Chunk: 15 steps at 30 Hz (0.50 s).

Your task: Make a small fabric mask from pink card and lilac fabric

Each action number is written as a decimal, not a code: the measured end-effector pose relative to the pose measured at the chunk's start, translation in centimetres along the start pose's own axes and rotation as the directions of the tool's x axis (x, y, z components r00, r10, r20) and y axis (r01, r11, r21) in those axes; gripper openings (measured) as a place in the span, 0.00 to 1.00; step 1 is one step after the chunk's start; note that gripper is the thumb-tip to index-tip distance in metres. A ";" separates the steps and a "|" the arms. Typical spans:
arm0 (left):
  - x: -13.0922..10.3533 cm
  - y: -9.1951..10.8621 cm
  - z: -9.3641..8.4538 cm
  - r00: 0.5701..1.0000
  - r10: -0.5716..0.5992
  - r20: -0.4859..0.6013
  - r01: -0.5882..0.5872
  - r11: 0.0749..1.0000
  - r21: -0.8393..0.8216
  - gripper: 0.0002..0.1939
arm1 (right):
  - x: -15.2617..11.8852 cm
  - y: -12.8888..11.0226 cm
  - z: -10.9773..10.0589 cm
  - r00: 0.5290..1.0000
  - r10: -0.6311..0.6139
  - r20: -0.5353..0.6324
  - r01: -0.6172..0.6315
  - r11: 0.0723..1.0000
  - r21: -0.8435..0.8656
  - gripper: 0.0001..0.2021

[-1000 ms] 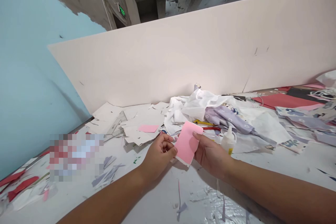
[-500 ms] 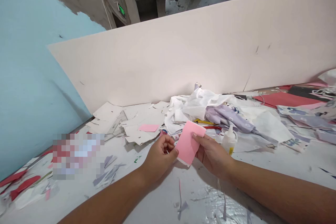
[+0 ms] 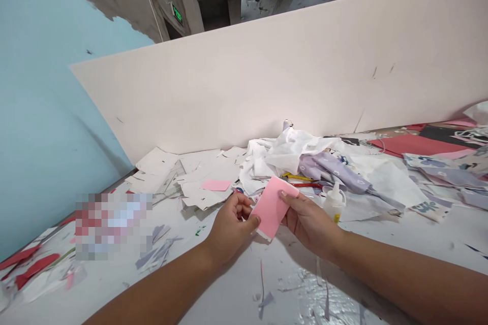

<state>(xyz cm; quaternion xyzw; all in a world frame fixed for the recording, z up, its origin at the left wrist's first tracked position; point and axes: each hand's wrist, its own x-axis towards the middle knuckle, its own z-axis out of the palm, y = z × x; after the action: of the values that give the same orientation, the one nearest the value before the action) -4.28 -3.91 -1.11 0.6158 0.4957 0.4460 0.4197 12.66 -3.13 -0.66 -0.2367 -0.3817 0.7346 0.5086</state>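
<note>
Between my two hands, above the white table, is a pink rectangular piece of paper or card (image 3: 271, 209) with a thin white edge along its bottom and top right. My right hand (image 3: 307, 218) pinches its right side, thumb on the front face. At the lower left edge, my left hand (image 3: 236, 217) is closed with its thumb pressed on the card and its fingers curled. Just beyond my right hand stands a white glue bottle (image 3: 334, 204) with a pointed nozzle. A smaller pink piece (image 3: 216, 185) lies on white card sheets (image 3: 194, 194) behind my left hand.
Crumpled white cloth or paper (image 3: 282, 150) and a lavender patterned piece (image 3: 331, 170) lie heaped ahead, beside red-handled scissors (image 3: 305, 185). Red sheets (image 3: 415, 144) lie far right, red scraps (image 3: 36, 270) at left. A white board (image 3: 267, 81) closes off the back. Thin paper strips (image 3: 262, 284) litter the front.
The pink card has shifted very slightly left and down, its lower left edge nearer my left thumb. Both hands keep their hold.
</note>
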 end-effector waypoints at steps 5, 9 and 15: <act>-0.1 0.0 -0.1 0.997 -0.022 0.070 0.020 1.000 0.021 0.11 | 0.0 0.4 0.1 1.000 0.011 -0.018 -0.010 1.000 0.022 0.07; 0.0 0.0 -0.1 0.999 -0.010 0.045 0.011 1.000 -0.024 0.10 | -0.2 0.2 0.5 0.999 0.025 -0.036 -0.024 1.000 0.015 0.07; 0.0 0.3 -0.2 0.998 -0.018 0.059 0.021 0.998 -0.059 0.10 | -0.2 0.1 0.7 0.997 0.045 -0.057 -0.047 0.999 -0.025 0.07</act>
<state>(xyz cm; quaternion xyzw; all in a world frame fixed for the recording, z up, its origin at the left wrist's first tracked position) -4.44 -3.90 -0.72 0.6110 0.4759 0.4382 0.4563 12.16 -3.58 -0.30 -0.2730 -0.3713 0.7340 0.4989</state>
